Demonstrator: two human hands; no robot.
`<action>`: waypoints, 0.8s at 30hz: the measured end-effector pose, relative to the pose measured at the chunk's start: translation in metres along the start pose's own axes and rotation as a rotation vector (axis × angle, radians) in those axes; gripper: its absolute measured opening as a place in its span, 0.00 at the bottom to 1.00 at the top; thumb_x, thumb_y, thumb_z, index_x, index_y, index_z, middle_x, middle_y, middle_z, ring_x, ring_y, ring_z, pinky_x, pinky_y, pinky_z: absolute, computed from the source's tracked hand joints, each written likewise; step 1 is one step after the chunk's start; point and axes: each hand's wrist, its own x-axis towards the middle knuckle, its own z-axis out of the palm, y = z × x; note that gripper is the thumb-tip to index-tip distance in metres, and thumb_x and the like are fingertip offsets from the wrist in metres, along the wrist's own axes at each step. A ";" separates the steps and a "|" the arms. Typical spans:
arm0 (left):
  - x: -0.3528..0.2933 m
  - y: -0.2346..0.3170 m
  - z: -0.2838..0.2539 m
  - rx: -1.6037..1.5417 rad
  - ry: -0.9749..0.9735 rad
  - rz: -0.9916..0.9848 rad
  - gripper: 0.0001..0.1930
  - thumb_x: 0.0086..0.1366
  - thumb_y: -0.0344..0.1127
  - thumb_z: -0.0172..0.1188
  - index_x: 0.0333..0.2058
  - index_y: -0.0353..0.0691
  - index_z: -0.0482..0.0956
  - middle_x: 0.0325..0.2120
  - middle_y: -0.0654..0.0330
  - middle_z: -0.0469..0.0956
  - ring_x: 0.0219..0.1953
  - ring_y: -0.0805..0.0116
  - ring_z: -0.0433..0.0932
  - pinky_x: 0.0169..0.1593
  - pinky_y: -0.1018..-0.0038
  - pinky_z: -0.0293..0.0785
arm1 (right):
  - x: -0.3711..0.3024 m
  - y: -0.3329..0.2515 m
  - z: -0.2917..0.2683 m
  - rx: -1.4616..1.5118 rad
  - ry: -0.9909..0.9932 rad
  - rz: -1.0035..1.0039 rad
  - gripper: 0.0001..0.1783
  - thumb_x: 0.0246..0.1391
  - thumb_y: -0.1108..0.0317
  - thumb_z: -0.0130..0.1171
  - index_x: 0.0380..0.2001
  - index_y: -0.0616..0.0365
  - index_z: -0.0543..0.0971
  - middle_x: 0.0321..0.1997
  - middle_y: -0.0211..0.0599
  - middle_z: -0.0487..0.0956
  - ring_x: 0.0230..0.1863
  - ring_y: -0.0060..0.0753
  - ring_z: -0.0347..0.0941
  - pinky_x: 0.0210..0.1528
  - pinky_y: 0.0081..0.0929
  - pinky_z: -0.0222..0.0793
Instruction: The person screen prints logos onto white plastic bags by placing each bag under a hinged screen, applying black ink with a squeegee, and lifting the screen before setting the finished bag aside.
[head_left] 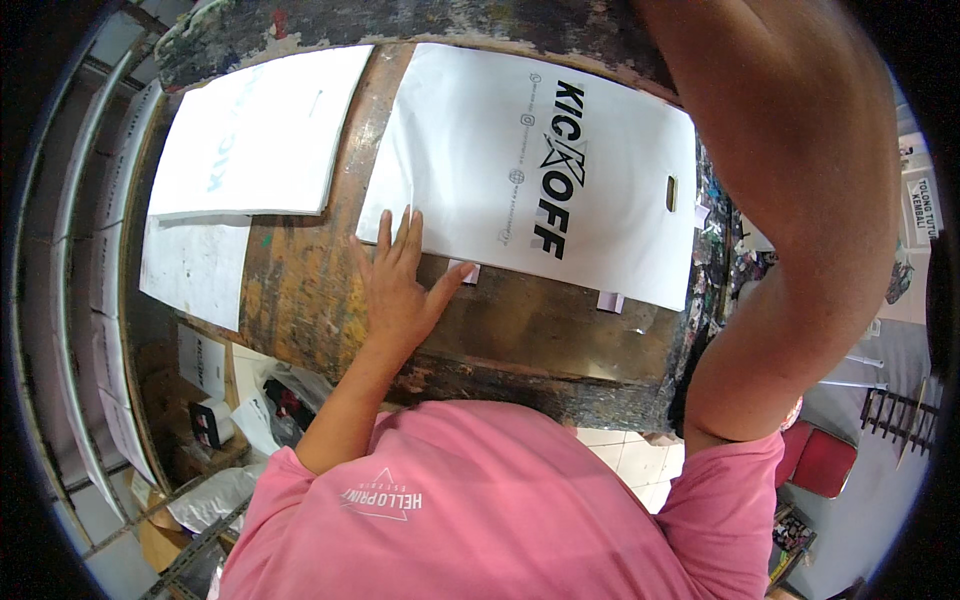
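Observation:
A white plastic bag [450, 150] with black lettering, small grey icons and a die-cut handle slot lies flat on the paint-stained table [300, 260]. My left hand [395, 285] has its fingers spread, the tips over the bag's near left corner and the thumb along its near edge. Small pale tabs [610, 301] show at that edge. My right arm [800, 190] rises past the bag's right side and leaves the picture at the top, so my right hand is hidden. A dark, paint-crusted edge [420, 25] runs above the bag's far side.
A stack of white bags [260, 130] with faint blue lettering lies on the table's left, over a white sheet [195, 265]. Racks with white sheets [125, 170] stand further left. Below are a clear plastic bag [305, 390] and boxes; a red seat [820, 460] is at right.

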 end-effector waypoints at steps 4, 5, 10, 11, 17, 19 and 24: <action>0.039 0.005 -0.006 -0.336 0.356 0.056 0.27 0.65 0.40 0.69 0.58 0.29 0.78 0.50 0.44 0.82 0.54 0.48 0.79 0.60 0.56 0.69 | 0.005 0.002 -0.001 -0.011 -0.008 0.003 0.21 0.68 0.53 0.50 0.50 0.57 0.79 0.49 0.49 0.79 0.49 0.44 0.78 0.56 0.36 0.68; 0.055 0.014 -0.017 -0.418 0.394 0.035 0.23 0.65 0.37 0.68 0.55 0.29 0.80 0.47 0.45 0.83 0.49 0.51 0.81 0.54 0.61 0.73 | 0.006 0.005 -0.003 -0.010 -0.009 0.007 0.21 0.69 0.53 0.50 0.51 0.57 0.79 0.49 0.49 0.79 0.50 0.44 0.78 0.56 0.36 0.68; 0.069 0.031 -0.055 -0.592 0.471 -0.213 0.18 0.68 0.29 0.64 0.55 0.29 0.81 0.39 0.51 0.86 0.35 0.72 0.81 0.37 0.76 0.76 | 0.008 0.007 0.000 -0.027 -0.026 0.014 0.22 0.70 0.53 0.49 0.53 0.57 0.79 0.52 0.50 0.80 0.52 0.44 0.78 0.58 0.35 0.68; 0.067 0.018 -0.051 -0.666 0.512 -0.232 0.18 0.68 0.29 0.63 0.55 0.30 0.81 0.37 0.53 0.86 0.33 0.73 0.81 0.36 0.77 0.75 | 0.009 0.005 0.001 -0.028 -0.027 0.013 0.22 0.70 0.53 0.49 0.54 0.56 0.79 0.52 0.50 0.80 0.52 0.44 0.78 0.58 0.35 0.68; 0.074 -0.093 -0.092 -0.762 0.407 -0.470 0.23 0.68 0.29 0.63 0.61 0.32 0.76 0.27 0.59 0.85 0.29 0.77 0.81 0.34 0.79 0.77 | 0.012 0.026 0.005 -0.007 -0.073 0.064 0.23 0.72 0.53 0.48 0.57 0.56 0.79 0.56 0.50 0.80 0.55 0.44 0.78 0.61 0.34 0.69; 0.077 -0.147 -0.106 -0.755 0.387 -0.424 0.27 0.65 0.27 0.63 0.63 0.32 0.74 0.33 0.56 0.85 0.30 0.75 0.82 0.35 0.78 0.78 | 0.009 0.041 0.001 -0.019 -0.100 0.048 0.23 0.73 0.53 0.48 0.58 0.55 0.79 0.57 0.50 0.80 0.56 0.44 0.79 0.61 0.34 0.69; 0.091 -0.264 -0.141 -0.781 0.315 -0.343 0.34 0.57 0.23 0.62 0.66 0.32 0.71 0.55 0.50 0.79 0.36 0.73 0.82 0.40 0.75 0.79 | -0.006 0.039 0.006 0.214 -0.140 0.438 0.31 0.74 0.45 0.42 0.67 0.56 0.72 0.65 0.51 0.75 0.64 0.45 0.73 0.67 0.33 0.65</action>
